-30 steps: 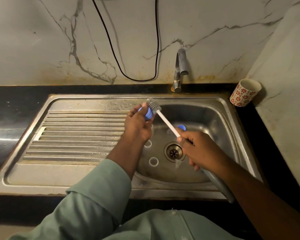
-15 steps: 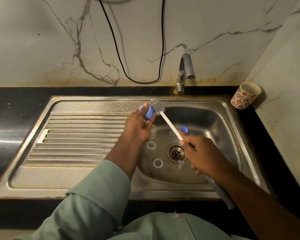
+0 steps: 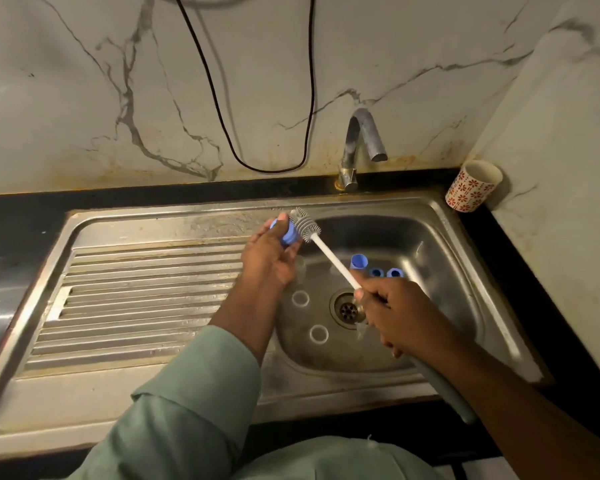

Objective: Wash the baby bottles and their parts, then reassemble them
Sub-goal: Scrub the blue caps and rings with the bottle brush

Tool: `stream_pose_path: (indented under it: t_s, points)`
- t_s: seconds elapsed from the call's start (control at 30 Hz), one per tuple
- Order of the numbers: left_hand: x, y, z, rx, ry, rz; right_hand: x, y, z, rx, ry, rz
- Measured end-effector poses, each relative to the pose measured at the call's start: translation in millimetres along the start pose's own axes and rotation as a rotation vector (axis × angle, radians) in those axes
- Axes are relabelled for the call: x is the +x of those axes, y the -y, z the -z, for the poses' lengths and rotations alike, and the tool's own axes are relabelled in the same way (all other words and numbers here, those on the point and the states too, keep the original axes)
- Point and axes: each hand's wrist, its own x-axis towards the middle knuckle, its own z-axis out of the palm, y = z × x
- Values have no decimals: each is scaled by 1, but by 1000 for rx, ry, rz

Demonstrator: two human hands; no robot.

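Washing step, mid-scrub. Left hand (image 3: 269,252) holds a blue bottle part (image 3: 287,233) up over the left rim of the sink (image 3: 465,237), fingers and thumb curled round it. Exactly which part it is, cap or collar, can't be told; the hand covers most of it. Right hand (image 3: 392,311) grips the bottle brush (image 3: 329,255) by its white stem, fingers clenched round it, grey handle end sticking out below the wrist toward the counter edge. The grey bristle head touches the side of the blue part, just beside the left thumb.

Rest of the parts sit in the basin: one blue cap (image 3: 358,262) and two blue rings (image 3: 385,272) behind the right hand, near the drain (image 3: 347,309); two clear rings (image 3: 309,315) on the basin floor left of the drain. Something clear seems to stand behind the left hand, too faint to call. Tap (image 3: 361,140) shows no water running. Patterned cup (image 3: 473,186) leans in the back right corner of the counter, not part of the job.

Judgement: early in the task, only one piece under the brush, nothing reassembled. Next move likely calls for turning the blue part in the left fingers so the bristles reach all round and inside it, then rinsing and swapping for another piece from the basin. Wet plastic, small piece: needs a firm pinch or it slips into the basin.
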Motion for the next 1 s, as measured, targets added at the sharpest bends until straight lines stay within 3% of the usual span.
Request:
stream_pose_path:
  t_s: [0.13, 0.27, 0.4, 0.57, 0.77, 1.0]
  points:
    - [-4, 10, 0, 123, 82, 68, 3, -1, 6, 38, -55, -55]
    - [8, 4, 1, 34, -8, -20, -3, 3, 4, 21, -17, -67]
    - [7, 11, -3, 195, 70, 42, 7, 6, 4, 52, -37, -106]
    - [14, 2, 0, 259, 2, 6, 0, 3, 2, 37, -11, -87]
    - [14, 7, 0, 107, -12, 20, 9, -2, 3, 20, 9, -89]
    - [10, 12, -2, 123, 78, 46, 11, -4, 7, 49, -11, -92]
